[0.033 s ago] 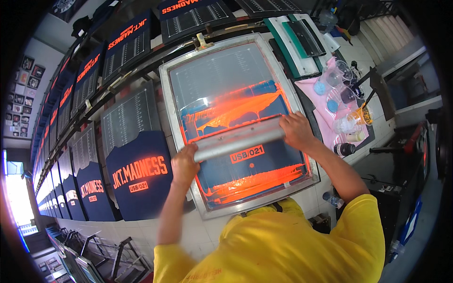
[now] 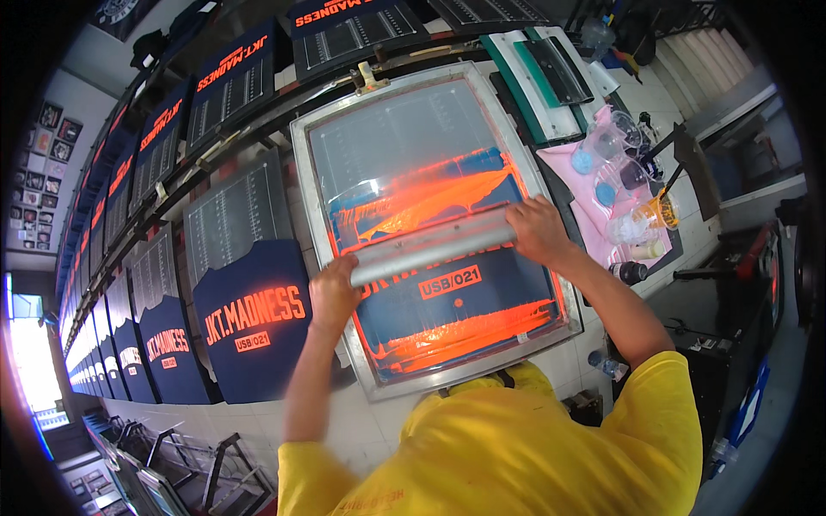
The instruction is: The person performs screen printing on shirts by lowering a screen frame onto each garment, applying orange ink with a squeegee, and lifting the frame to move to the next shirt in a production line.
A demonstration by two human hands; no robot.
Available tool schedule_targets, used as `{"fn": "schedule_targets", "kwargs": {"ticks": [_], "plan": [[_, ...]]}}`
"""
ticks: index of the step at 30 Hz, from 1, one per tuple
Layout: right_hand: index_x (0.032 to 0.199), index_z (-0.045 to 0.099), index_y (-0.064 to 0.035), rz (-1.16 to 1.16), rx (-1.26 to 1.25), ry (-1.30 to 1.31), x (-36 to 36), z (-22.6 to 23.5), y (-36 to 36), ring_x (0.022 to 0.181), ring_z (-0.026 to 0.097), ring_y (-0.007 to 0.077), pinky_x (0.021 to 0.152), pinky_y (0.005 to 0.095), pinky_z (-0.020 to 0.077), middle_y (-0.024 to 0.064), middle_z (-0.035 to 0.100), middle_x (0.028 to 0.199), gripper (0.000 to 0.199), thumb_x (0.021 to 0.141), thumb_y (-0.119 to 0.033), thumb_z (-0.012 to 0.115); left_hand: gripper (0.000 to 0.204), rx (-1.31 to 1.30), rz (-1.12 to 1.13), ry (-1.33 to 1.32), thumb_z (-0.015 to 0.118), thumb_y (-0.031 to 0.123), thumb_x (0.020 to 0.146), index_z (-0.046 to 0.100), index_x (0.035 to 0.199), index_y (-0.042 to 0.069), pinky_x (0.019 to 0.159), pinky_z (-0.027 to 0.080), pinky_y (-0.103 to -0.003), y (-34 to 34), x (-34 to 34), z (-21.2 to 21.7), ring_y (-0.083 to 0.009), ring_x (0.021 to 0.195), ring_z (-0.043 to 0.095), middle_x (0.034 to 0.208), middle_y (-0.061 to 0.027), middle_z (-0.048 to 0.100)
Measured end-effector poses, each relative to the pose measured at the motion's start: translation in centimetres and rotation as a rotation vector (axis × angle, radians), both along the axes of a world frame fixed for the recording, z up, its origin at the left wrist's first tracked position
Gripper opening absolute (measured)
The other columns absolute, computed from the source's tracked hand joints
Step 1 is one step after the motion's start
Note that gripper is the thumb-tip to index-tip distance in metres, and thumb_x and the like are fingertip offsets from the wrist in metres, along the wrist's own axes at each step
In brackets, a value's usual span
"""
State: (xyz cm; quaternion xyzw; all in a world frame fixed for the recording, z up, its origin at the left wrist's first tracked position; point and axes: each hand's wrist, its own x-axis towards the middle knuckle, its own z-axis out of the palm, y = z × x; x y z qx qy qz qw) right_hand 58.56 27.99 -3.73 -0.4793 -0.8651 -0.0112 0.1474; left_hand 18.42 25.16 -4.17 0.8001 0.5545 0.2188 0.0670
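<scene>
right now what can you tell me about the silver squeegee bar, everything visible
The silver squeegee bar is long and narrow, with a smooth, rounded, metal-looking surface. It is held crosswise over the framed screen, slanted so its right end sits higher in the picture. The left hand grips its left end, the right hand its right. Orange ink shows above and below it; any blade underneath is hidden.

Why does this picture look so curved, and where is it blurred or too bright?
Head view: the fisheye lens bends straight edges toward the picture's border; the bright opening at far left is washed out white; a glint sits on the framed screen; the left forearm looks blurred.
</scene>
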Motion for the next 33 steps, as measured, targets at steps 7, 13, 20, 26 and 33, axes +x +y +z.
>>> {"fn": "schedule_targets", "kwargs": {"ticks": [7, 13, 20, 26, 33], "plan": [[0.075, 0.062, -0.0052, -0.007, -0.041, -0.031, -0.4, 1.3, 6.4, 0.08, 0.066, 0.0308, 0.075, 0.0419, 0.0463, 0.0126, 0.068, 0.077, 0.014, 0.063, -0.005, 0.071, 0.032, -0.047, 0.028, 0.04, 0.059, -0.005, 0.067, 0.071, 0.096, 0.004, 0.076, 0.055, -0.044, 5.5, -0.1, 1.0, -0.0364, 0.083, 0.068, 0.09, -0.0162, 0.07], [0.077, 0.064, -0.0078, -0.034, -0.06, -0.037, -0.4, 2.7, 5.8, 0.08, 0.066, 0.0295, 0.077, 0.0428, 0.0444, 0.0115, 0.068, 0.078, 0.013, 0.066, -0.007, 0.07, 0.026, -0.127, 0.083, 0.07, 0.06, 0.0, 0.073, 0.072, 0.095, 0.004, 0.079, 0.054, -0.047, 4.9, -0.2, 2.6, -0.041, 0.086, 0.067, 0.093, -0.0211, 0.07], [0.092, 0.063, -0.0079, -0.029, -0.021, 0.026, 2.4, 3.1, -8.0, 0.084, 0.064, 0.0269, 0.074, 0.0413, 0.0414, 0.0081, 0.069, 0.091, 0.03, 0.063, -0.004, 0.072, 0.039, -0.064, -0.009, -0.008, 0.061, -0.008, 0.067, 0.067, 0.103, 0.004, 0.074, 0.057, -0.042, -7.9, 1.7, 3.2, -0.0344, 0.086, 0.068, 0.099, -0.0141, 0.07], [0.086, 0.059, -0.0057, -0.054, -0.033, 0.154, 3.0, 1.5, -16.7, 0.082, 0.062, 0.0267, 0.072, 0.0403, 0.0415, 0.0083, 0.066, 0.092, 0.028, 0.061, 0.001, 0.069, 0.043, -0.13, 0.011, 0.009, 0.063, -0.009, 0.061, 0.065, 0.102, 0.005, 0.073, 0.058, -0.038, -16.4, 3.4, 2.0, -0.029, 0.093, 0.069, 0.111, -0.0092, 0.067], [0.087, 0.059, -0.0029, 0.001, 0.003, 0.095, 2.8, 0.1, -13.1, 0.085, 0.061, 0.0274, 0.072, 0.0385, 0.0426, 0.0094, 0.065, 0.097, 0.027, 0.061, 0.0, 0.065, 0.043, -0.04, 0.012, 0.063, 0.065, -0.007, 0.061, 0.067, 0.102, 0.005, 0.08, 0.058, -0.034, -13.7, 3.0, -0.3, -0.0228, 0.105, 0.068, 0.114, -0.0065, 0.068]]}}
